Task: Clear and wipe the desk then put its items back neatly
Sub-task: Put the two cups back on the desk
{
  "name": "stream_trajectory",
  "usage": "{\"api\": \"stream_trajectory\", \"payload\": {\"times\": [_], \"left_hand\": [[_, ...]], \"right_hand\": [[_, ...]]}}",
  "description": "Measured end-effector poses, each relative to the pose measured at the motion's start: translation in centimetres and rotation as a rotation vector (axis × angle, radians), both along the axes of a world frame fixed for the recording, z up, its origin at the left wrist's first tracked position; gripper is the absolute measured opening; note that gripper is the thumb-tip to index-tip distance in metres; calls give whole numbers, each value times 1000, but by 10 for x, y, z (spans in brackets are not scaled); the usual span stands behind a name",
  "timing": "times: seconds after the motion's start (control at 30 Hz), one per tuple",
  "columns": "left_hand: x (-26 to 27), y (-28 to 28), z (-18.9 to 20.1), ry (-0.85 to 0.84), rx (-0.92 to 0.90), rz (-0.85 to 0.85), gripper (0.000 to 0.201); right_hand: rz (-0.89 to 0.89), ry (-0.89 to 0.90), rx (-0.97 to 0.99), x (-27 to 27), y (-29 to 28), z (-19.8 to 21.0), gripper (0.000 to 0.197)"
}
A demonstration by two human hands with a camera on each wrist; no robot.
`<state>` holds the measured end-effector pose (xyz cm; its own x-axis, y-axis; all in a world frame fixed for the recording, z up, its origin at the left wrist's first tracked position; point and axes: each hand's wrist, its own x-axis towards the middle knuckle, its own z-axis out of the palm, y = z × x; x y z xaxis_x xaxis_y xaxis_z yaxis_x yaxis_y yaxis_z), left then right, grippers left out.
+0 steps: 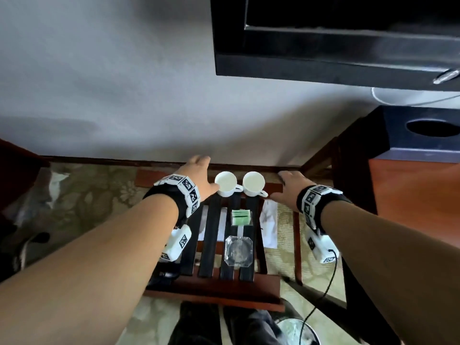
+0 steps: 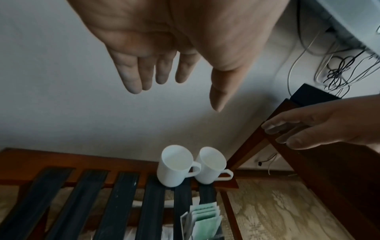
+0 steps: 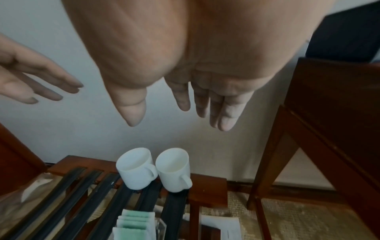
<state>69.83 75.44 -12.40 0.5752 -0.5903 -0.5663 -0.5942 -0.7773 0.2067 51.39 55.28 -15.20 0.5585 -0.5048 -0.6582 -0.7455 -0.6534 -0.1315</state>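
Note:
Two white mugs stand side by side at the far end of a slatted wooden rack [image 1: 214, 295], the left mug [image 1: 226, 183] [image 2: 175, 164] [image 3: 135, 168] and the right mug [image 1: 253, 183] [image 2: 210, 165] [image 3: 173, 168]. My left hand [image 1: 201, 175] [image 2: 174, 81] hovers above and left of the left mug, fingers straight, holding nothing. My right hand [image 1: 286, 188] [image 3: 180, 110] hovers to the right of the right mug, also spread and empty. Green sachets [image 1: 242, 217] in a clear holder and a glass ashtray [image 1: 238, 250] sit nearer on the rack.
A wooden desk [image 1: 410, 190] stands to the right, with a dark tissue box [image 1: 423, 130] on it and a black screen [image 1: 323, 33] above. White paper [image 1: 270, 225] lies under the rack's right side. The wall is just behind the mugs. Patterned carpet surrounds the rack.

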Motion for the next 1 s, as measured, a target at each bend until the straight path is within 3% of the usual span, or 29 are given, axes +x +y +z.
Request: {"api": "stream_trajectory", "payload": {"times": [0.23,0.5,0.6,0.7,1.0], "left_hand": [[18,-25,-102,114,61,-37,99],[12,-52,-187,112,9,-45,107],[9,-52,-202,151,5,-46,108],[9,-52,-211,144,-22,-47,97],[2,-53,-210,68,-49,-63,76]], "right_hand": [[-41,40,21,19,6,-77,81],[-27,-39,-16,58,10,-152,103],[-3,-47,-12,64,10,-165,93],[0,-48,-15,65,6,-171,85],[20,-6,-50,77,7,-175,73]]}}
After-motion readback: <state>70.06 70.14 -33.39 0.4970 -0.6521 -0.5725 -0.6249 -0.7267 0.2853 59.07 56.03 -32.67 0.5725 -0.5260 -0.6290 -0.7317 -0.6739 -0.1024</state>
